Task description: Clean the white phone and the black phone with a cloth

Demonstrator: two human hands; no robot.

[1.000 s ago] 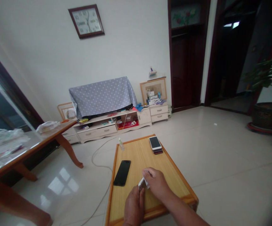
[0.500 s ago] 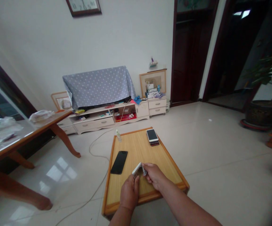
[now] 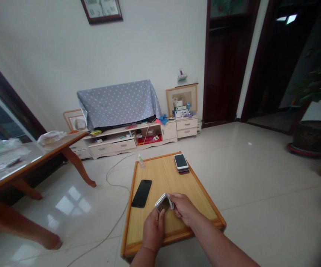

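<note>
Above the near part of the small wooden table (image 3: 166, 178), my left hand (image 3: 152, 230) grips a phone (image 3: 163, 204) with a shiny silver edge, its thumb lying on the near end. My right hand (image 3: 182, 208) is closed at the phone's right side, fingers pinching a small pale grey, cloth-like piece (image 3: 171, 203) against the edge. Whether that piece is a cloth or a soft cover, I cannot tell. To the left on the table lies a larger black phone (image 3: 142, 193). A stack of phones (image 3: 181, 163), white-framed one on top, rests at the far right corner.
A small clear spray bottle (image 3: 141, 161) stands at the table's far left corner. A cable (image 3: 116, 222) runs over the floor on the left. A larger wooden table (image 3: 77, 138) with plastic bags is at left. A white TV cabinet (image 3: 113, 148) lines the wall.
The phone in my left hand is tilted slightly more, showing more of its dark face. My hands keep almost the same place; the whole view has shifted a little.
</note>
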